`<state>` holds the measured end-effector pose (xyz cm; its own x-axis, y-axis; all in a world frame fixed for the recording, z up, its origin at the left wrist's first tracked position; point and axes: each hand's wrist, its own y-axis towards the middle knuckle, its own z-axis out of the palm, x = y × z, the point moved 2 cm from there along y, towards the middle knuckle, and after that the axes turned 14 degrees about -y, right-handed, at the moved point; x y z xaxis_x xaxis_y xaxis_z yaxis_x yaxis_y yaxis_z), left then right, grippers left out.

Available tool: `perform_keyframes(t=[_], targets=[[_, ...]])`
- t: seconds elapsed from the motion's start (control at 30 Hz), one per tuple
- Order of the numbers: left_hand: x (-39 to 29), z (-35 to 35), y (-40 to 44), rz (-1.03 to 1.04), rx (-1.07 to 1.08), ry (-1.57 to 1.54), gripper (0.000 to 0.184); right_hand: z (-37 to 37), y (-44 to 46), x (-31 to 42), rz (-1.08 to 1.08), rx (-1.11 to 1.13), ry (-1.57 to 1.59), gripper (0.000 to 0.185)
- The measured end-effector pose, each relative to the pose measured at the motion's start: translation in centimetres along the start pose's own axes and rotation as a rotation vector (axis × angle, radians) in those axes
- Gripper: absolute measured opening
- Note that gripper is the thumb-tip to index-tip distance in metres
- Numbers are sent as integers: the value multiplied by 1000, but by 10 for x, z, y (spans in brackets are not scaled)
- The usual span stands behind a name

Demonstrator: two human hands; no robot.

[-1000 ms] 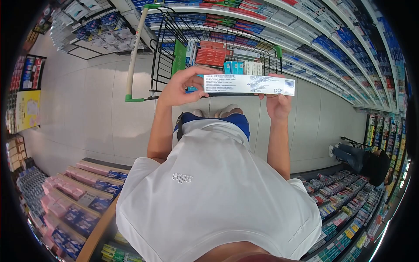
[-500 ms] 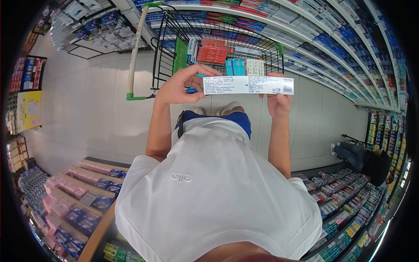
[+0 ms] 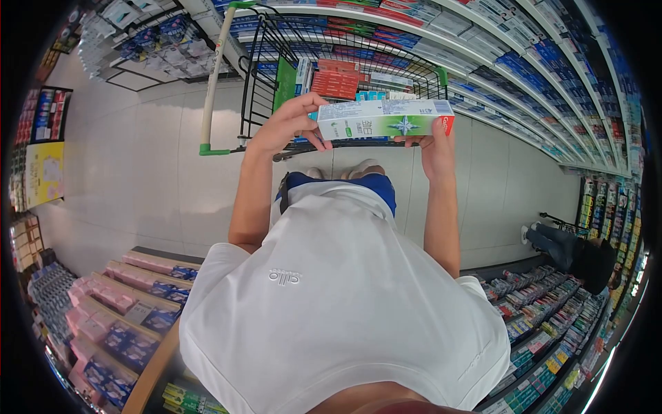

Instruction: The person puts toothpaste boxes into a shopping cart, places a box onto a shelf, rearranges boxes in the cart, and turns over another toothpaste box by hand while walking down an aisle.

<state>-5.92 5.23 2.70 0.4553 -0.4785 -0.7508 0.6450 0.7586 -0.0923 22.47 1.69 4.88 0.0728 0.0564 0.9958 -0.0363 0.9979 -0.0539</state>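
Between my two hands is a long toothpaste box (image 3: 369, 127), its white printed side tilted up and a green and white face with a star design turned toward me. The end on the right is red. My left hand (image 3: 291, 127) holds the left end, fingers curled around it. At the other end my right hand (image 3: 437, 150) grips the box, thumb on the red part and fingers beneath. Just beyond it stands a shopping cart (image 3: 261, 83), with red boxes (image 3: 336, 80) and several blue and white ones inside, partly hidden by the held box.
Shelves of boxed goods (image 3: 483, 65) curve along the far side. Pink and blue packages (image 3: 131, 324) fill a display at lower left, and more packed shelves (image 3: 545, 317) stand at lower right. Another person (image 3: 579, 259) is at the right by a cart. Tiled floor (image 3: 145, 179) lies left.
The toothpaste box has rolled from its white text side to show the green front face. Both hands turned with it, and the box moved slightly away and left.
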Motion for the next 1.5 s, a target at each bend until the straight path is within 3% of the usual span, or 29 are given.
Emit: perform_keyframes(t=[0.33,0.67,0.77,0.83,0.97,1.03,1.07,1.17,1.23,1.5], targets=[[8,-13,3,-26,31,-138,27,-2,3,-1,60,34,-123,43],[30,-19,18,0,119,-123,34,-11,0,-8,149,-114,-45,38],[47,-21,36,-92,53,12,32,-21,-3,-13,143,-183,-58,35],[61,-19,51,-204,-120,-56,34,-26,-1,-8,65,-228,-112,30],[89,26,72,-328,9,-145,36,-58,-11,-9,29,-346,-153,30],[112,39,84,-363,269,-47,36,-78,-13,-14,159,-381,-140,29],[117,53,90,-400,293,-27,36,-87,-10,-9,122,-393,-139,29],[139,85,119,-270,288,162,36,-113,-24,-9,163,-461,-130,29],[146,99,136,-446,276,223,52,-140,-29,-19,154,-510,-96,30],[167,154,193,-472,255,137,43,-227,-45,-32,52,-455,150,28]])
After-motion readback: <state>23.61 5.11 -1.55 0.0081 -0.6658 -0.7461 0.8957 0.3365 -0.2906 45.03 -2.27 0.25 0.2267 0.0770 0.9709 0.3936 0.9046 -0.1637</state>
